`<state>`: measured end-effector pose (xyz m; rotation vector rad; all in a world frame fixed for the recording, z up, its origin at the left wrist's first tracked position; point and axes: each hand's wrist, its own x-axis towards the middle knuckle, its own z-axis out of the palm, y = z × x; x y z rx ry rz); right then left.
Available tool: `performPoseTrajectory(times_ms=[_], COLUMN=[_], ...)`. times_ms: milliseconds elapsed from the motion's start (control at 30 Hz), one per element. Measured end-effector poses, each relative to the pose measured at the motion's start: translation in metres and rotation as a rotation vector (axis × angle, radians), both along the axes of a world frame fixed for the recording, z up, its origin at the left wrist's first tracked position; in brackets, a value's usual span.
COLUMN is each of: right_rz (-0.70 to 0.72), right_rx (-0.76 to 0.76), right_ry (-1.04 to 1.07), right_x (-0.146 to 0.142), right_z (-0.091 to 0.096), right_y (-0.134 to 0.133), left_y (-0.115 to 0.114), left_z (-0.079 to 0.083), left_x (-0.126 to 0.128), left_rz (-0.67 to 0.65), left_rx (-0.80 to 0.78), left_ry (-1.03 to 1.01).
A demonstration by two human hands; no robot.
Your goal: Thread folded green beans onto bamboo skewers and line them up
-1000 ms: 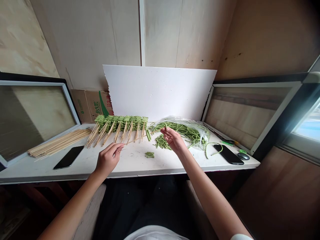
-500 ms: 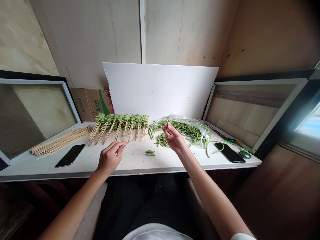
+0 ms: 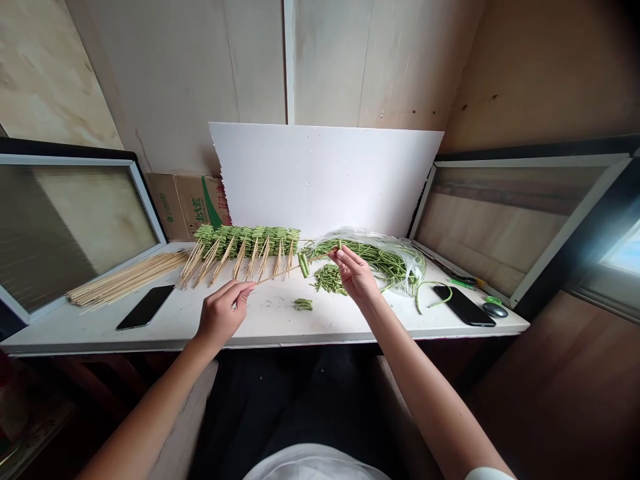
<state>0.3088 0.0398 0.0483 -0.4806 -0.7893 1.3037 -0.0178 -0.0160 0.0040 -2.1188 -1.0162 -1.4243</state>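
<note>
My left hand, held low, pinched one skewer in closed fingers; my raised right hand held one bean piece between its fingertips.

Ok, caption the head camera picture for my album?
Left hand holds a bamboo skewer near skewered green beans; right hand pinches a green bean.

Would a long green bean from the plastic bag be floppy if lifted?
Probably floppy: the long green beans lying in the plastic bag look bendy, and one strand curves loosely on the table. They look light for their length. Being round and smooth, the short cut pieces might roll.
</note>
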Motion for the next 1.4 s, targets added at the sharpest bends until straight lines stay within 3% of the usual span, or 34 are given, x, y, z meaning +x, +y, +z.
performPoseTrajectory(times_ms=[533, 900, 1133, 1400], right_rz=[-0.068, 0.033, -0.063, -0.054], right_rx=[0.070, -0.006, -0.006, -0.001], right_ry=[-0.201, -0.147, -0.204, -0.169], right_x=[0.000, -0.002, -0.006, -0.012], right_z=[0.001, -0.001, -0.003, -0.008], right_y=[-0.004, -0.004, -0.006, -0.006], left_y=[0.002, 0.003, 0.004, 0.004], left_z=[-0.002, 0.000, -0.003, -0.004], left_x=[-0.002, -0.007, -0.006, -0.006], left_rz=[0.015, 0.022, 0.026, 0.013], left_rx=[0.011, 0.004, -0.011, 0.018], left_ry=[-0.015, -0.012, -0.041, -0.053])
